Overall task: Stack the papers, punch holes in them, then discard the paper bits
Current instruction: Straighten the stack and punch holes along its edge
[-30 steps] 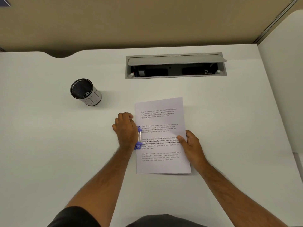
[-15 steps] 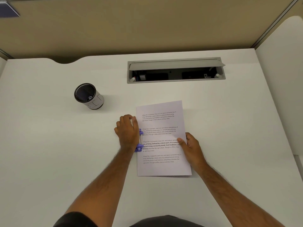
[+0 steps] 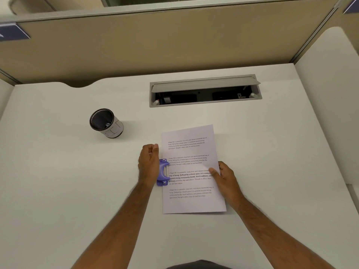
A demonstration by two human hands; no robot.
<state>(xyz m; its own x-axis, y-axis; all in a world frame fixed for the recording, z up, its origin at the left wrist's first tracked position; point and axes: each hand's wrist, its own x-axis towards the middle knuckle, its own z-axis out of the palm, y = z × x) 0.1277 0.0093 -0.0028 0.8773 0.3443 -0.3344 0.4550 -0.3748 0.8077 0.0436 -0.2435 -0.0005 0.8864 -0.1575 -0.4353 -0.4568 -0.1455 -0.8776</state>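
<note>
A stack of printed white papers (image 3: 191, 202) lies on the white desk in front of me. A purple hole punch (image 3: 162, 172) sits over the stack's left edge, about halfway along it, with its metal pins showing. My left hand (image 3: 148, 164) is loosely curled, and its palm side rests against the punch's left end. My right hand (image 3: 224, 176) holds the stack's right edge, fingers lying on the top sheet.
A grey cup (image 3: 114, 129) with a dark inside and some small white bits in it stands at the back left. An open cable tray (image 3: 204, 104) is sunk into the desk behind the papers. Beige partition walls close off the back and right.
My left hand has shifted left and risen off the top of the hole punch, so more of the punch shows. The papers and my right hand stay put. My head has tilted up.
</note>
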